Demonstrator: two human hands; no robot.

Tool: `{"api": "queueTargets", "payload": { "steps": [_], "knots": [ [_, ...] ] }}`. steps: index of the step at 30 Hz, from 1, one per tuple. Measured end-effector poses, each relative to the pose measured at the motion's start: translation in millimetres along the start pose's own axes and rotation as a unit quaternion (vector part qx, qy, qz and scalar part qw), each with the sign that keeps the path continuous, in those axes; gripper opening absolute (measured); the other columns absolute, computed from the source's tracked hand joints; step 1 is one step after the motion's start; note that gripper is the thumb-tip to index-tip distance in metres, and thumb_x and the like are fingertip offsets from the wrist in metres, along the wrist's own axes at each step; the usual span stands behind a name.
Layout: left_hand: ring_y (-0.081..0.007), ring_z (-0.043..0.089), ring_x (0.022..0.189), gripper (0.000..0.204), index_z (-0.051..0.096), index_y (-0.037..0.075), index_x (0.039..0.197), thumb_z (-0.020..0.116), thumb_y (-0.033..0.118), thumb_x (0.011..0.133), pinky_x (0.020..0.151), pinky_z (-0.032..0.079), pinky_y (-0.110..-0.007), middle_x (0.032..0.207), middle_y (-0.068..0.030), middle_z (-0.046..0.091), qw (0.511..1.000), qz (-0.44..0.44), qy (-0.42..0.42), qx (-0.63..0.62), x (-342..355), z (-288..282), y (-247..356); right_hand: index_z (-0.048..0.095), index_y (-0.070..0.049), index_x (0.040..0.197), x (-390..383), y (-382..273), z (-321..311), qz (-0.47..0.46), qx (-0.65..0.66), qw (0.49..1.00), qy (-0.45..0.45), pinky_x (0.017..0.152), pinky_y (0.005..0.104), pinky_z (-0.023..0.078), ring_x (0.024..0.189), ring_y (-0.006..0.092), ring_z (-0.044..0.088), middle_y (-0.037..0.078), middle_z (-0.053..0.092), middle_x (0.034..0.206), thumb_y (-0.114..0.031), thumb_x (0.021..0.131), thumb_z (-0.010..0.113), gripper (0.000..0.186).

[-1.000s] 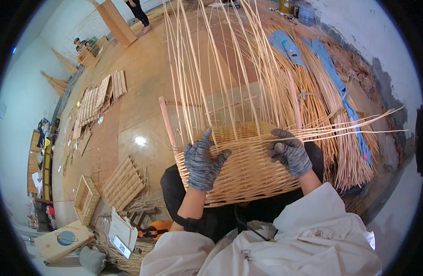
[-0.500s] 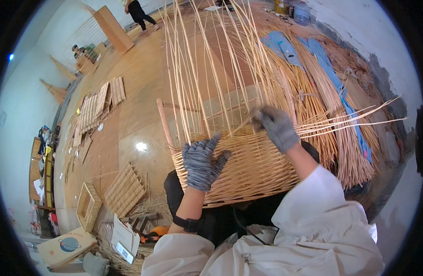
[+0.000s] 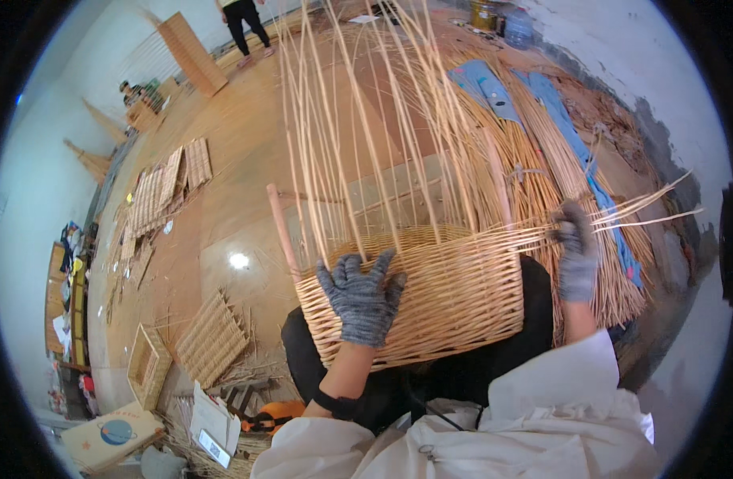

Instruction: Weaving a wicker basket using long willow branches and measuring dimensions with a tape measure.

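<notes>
A half-woven wicker basket (image 3: 454, 295) rests on my lap, its long upright willow stakes (image 3: 358, 120) fanning up and away from me. My left hand (image 3: 361, 298), in a grey knit glove, lies flat with spread fingers against the near woven wall. My right hand (image 3: 575, 249), also gloved, is out at the basket's right end, closed around a bundle of weaving rods (image 3: 630, 211) that stick out sideways to the right.
A big heap of loose willow rods (image 3: 542, 152) and blue cloth (image 3: 558, 120) lies right of the basket. Flat woven panels (image 3: 211, 339) and frames (image 3: 147, 363) lie on the wooden floor at left. A person (image 3: 243, 20) stands far back.
My right hand has swung from the basket's near rim out to its right end, pulling the weaving rods sideways. The left hand has stayed pressed on the woven wall.
</notes>
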State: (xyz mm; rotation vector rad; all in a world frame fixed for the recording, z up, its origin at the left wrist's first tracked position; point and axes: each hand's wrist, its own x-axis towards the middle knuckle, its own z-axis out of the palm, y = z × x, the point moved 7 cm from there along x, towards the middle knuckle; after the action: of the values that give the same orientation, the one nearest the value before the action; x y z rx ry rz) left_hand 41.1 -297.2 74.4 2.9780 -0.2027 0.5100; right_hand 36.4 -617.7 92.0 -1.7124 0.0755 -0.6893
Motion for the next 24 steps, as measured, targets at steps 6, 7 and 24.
{"api": "queueTargets", "payload": {
  "steps": [6,7,24],
  "knots": [
    [-0.0359,0.043,0.105,0.040,0.049,0.007,0.113,0.059,0.017,0.076,0.093,0.031,-0.047,0.111,-0.0167,0.046,0.965,0.089,0.215,-0.121,-12,-10,26,0.058,-0.002,0.091,-42,17,-63,0.085,-0.038,0.996,-0.015,0.064,0.0244,0.045,0.072,0.0126,0.055,0.004,0.058,0.081,-0.015,0.084,0.054,0.015],
    [-0.0359,0.043,0.105,0.040,0.049,0.007,0.113,0.059,0.017,0.076,0.093,0.031,-0.047,0.111,-0.0167,0.046,0.964,0.095,0.216,-0.122,-9,-12,34,0.058,-0.002,0.090,-48,18,-49,0.121,0.004,0.992,-0.045,0.063,0.0260,0.045,0.071,0.0153,0.056,0.006,0.058,0.080,-0.014,0.083,0.055,0.014],
    [-0.0291,0.058,0.089,0.046,0.060,0.010,0.103,0.046,0.047,0.080,0.081,0.043,-0.036,0.093,-0.0113,0.063,0.957,-0.034,-0.203,-0.206,49,58,106,0.056,-0.002,0.105,46,46,100,0.129,-0.380,0.839,-0.368,0.081,0.0404,0.042,0.092,0.0357,0.054,0.023,0.058,0.096,-0.044,0.083,0.041,0.050]
  ]
}}
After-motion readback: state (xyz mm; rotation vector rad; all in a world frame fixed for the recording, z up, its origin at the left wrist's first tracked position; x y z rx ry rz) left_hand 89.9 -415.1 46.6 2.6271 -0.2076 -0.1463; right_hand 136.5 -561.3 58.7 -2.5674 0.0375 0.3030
